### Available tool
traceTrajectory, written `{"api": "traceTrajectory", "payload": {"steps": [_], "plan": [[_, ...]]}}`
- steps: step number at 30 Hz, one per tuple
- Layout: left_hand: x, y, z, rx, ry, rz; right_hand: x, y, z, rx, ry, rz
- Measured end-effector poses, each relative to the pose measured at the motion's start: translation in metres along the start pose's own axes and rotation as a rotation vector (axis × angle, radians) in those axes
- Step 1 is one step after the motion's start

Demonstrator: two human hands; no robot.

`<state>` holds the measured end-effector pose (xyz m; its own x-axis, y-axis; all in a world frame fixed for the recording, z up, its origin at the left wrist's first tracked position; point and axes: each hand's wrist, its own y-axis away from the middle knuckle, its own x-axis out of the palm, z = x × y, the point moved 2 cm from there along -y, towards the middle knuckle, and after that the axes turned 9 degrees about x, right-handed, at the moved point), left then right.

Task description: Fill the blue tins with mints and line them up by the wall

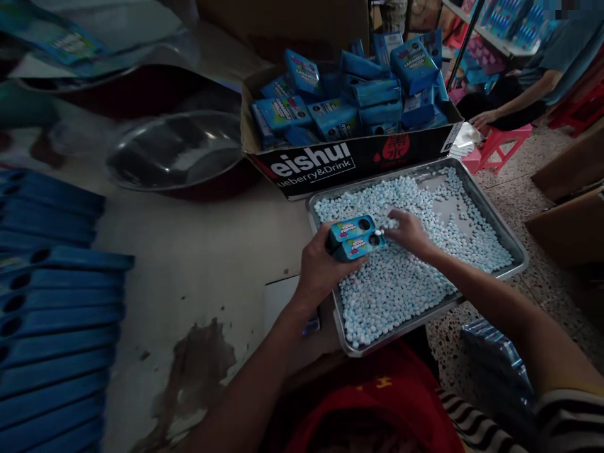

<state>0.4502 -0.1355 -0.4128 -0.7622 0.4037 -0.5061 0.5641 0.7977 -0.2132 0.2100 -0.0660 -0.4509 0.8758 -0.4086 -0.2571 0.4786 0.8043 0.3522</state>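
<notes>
My left hand [315, 269] is wrapped round two small blue candy boxes [346, 228], held side by side over the tray. A dark round hole shows near the right end of each box. Close to those ends, my right hand [409, 233] has its fingers closed on several pale blue and white candies [387, 223]. A few white candies sit between its fingertips and the hole of the nearer box. Below both hands, a metal tray [518, 257] holds a wide layer of the same small candies.
Behind the tray stands an open cardboard box [368, 157] full of blue packets. Stacked flat blue boxes [56, 340] line the left side. A metal basin [177, 151] stands at the back left. At the far right, another person sits near a pink stool [507, 141].
</notes>
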Motion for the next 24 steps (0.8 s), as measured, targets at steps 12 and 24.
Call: {"api": "traceTrajectory", "payload": {"steps": [12,24], "plan": [[0.008,-0.004,-0.027,-0.029,-0.416,0.135,0.024,0.063,0.068,-0.16,-0.95,0.024],[0.004,-0.004,-0.029,-0.03,-0.18,0.253,0.027,0.037,0.083,-0.203,-0.767,0.16]]}}
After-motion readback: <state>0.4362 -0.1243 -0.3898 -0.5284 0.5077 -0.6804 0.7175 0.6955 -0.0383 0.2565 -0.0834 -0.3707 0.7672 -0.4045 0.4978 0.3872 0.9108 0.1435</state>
